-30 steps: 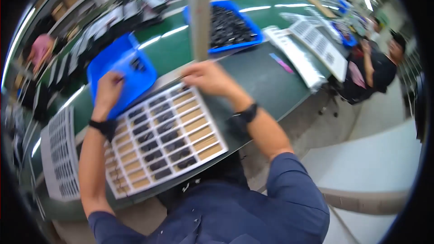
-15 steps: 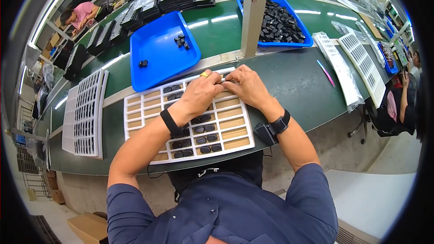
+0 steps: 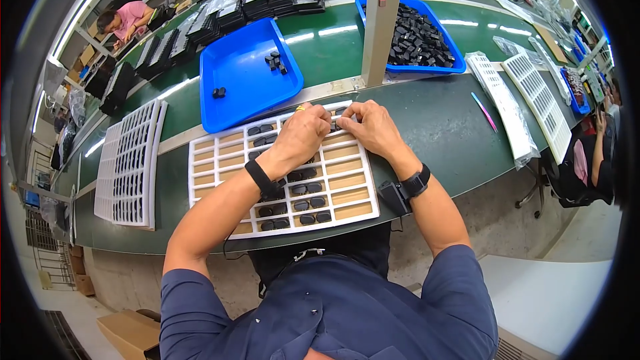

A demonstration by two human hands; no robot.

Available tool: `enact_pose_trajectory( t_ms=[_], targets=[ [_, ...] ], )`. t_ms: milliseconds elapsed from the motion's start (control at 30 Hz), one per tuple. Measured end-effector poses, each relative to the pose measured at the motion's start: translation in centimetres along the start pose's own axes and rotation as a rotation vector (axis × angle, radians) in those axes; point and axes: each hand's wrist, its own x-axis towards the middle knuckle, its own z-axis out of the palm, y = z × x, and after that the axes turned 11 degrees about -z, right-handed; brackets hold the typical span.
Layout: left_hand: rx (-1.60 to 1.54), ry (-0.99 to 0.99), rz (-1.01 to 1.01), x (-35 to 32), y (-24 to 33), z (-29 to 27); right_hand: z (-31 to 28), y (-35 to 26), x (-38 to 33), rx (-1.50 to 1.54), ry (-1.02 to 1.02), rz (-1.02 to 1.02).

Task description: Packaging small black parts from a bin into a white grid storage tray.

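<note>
A white foam tray [image 3: 349, 197] with a grid of slots lies on the bench before me. Its middle columns hold small black plastic parts [image 3: 305, 219] in pairs, while brown bottoms show in the outer columns. Both hands meet at the tray's far right corner. My left hand [image 3: 304, 135] has its fingers curled together over a slot; what they grip, if anything, is hidden. Beside it my right hand [image 3: 373, 128] pinches with thumb and forefinger at a black part [image 3: 335, 126], mostly covered by the fingers. My forearms hide some of the slots.
Behind the tray stands a blue bin [image 3: 233, 103] with a few black parts. Another blue bin [image 3: 459, 60], heaped with them, sits beyond a post [image 3: 380, 27]. Foam trays [image 3: 127, 167] stand at left, more [image 3: 500, 110] at right, near a pink-and-blue tweezers-like tool [image 3: 485, 112].
The view has shifted slightly, moving the bench rightward in the picture. My hands stay at the same corner, with the right thumb and forefinger slightly farther from the left fingers.
</note>
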Motion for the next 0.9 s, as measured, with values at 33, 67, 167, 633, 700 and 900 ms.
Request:
enact_pose_trajectory(
  t_ms=[33, 67, 167, 633, 700, 900],
  targets=[
    [-0.022, 0.004, 0.005, 0.0, -0.2, 0.1, 0.0, 0.2, 0.0, 0.007, -0.003, 0.001],
    [-0.044, 0.013, 0.007, -0.2, -0.2, 0.0, -0.1, 0.0, 0.1, 0.008, -0.003, -0.001],
    [-0.058, 0.016, -0.002, -0.3, -0.3, -0.1, -0.4, -0.6, 0.4, -0.004, -0.038, 0.012],
    [0.142, -0.007, -0.007, -0.4, -0.1, -0.5, -0.1, -0.3, 0.2, 0.046, -0.027, -0.025],
    [0.116, -0.004, -0.009, -0.4, -0.5, 0.1, 0.6, -0.6, 0.3, 0.025, 0.023, -0.068],
    [-0.074, 0.071, -0.129, 1.0, -2.1, -3.8, -0.7, 0.2, 0.0, -0.032, 0.054, -0.081]
  ],
)
